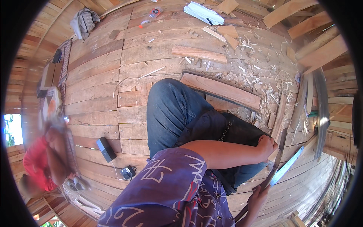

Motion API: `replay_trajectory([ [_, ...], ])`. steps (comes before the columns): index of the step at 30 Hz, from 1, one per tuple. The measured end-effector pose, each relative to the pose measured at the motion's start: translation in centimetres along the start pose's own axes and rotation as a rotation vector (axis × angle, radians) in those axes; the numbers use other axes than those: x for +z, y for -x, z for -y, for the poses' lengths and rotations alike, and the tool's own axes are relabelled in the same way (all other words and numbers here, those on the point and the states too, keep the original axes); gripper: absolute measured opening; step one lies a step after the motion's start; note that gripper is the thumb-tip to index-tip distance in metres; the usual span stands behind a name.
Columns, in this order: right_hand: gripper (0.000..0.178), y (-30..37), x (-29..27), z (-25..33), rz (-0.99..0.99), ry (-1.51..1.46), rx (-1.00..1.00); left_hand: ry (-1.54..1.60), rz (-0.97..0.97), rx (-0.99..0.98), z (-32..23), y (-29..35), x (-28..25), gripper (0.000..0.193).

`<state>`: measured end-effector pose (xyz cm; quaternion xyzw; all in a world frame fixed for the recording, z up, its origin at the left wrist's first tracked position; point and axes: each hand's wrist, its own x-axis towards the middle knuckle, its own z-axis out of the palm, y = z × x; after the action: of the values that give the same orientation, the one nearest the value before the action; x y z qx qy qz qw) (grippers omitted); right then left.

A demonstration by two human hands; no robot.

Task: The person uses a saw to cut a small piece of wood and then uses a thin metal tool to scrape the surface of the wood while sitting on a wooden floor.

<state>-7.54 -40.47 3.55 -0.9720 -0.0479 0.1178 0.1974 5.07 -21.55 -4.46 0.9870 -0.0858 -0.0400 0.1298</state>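
My left hand (266, 146) is closed above my bent right knee, its forearm stretched across my lap. What its fingers hold is mostly hidden. A thin dark strip (280, 153) runs beside it toward my body. Lower down, my right hand (257, 197) is closed around the base of a long blade (286, 166). That blade shines pale blue and points away to the upper right. Between the two hands a small pale spot shows, too blurred to name. A thick wooden plank (223, 90) lies on the floor just beyond my knees.
Wood shavings and offcuts (251, 77) litter the plank floor ahead. Loose boards (321, 49) lean at the far right. A dark box (106, 148) and a charger (128, 172) with a cable lie to my left. Another person (43, 160) in red sits at the far left.
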Motion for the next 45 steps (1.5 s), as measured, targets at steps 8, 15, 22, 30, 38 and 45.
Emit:
replay_trajectory([
  [8, 0.054, 0.2, -0.5, 1.7, 0.011, -0.01, 0.079, -0.028, 0.044, 0.041, 0.2, 0.4, -1.2, 0.083],
  [15, 0.055, 0.0, -0.4, 1.0, 0.021, -0.026, 0.051, -0.035, 0.036, 0.053, 0.2, 0.6, -1.5, 0.081],
  [22, 0.054, 0.0, -0.6, 1.7, 0.05, -0.036, 0.115, -0.02, 0.044, 0.035, 0.2, 0.5, -1.4, 0.081],
  [30, 0.054, 0.1, -0.2, 0.7, 0.031, -0.037, 0.127, -0.006, 0.066, 0.027, 0.2, 0.5, -1.6, 0.082],
  [38, 0.058, 0.1, 0.5, -1.5, 0.004, -0.009, 0.052, -0.007, 0.053, 0.03, 0.3, 0.6, -1.7, 0.082],
  [45, 0.057, 0.1, 0.3, -0.7, 0.012, -0.026, 0.037, -0.012, 0.048, 0.029, 0.3, 0.6, -1.7, 0.081],
])
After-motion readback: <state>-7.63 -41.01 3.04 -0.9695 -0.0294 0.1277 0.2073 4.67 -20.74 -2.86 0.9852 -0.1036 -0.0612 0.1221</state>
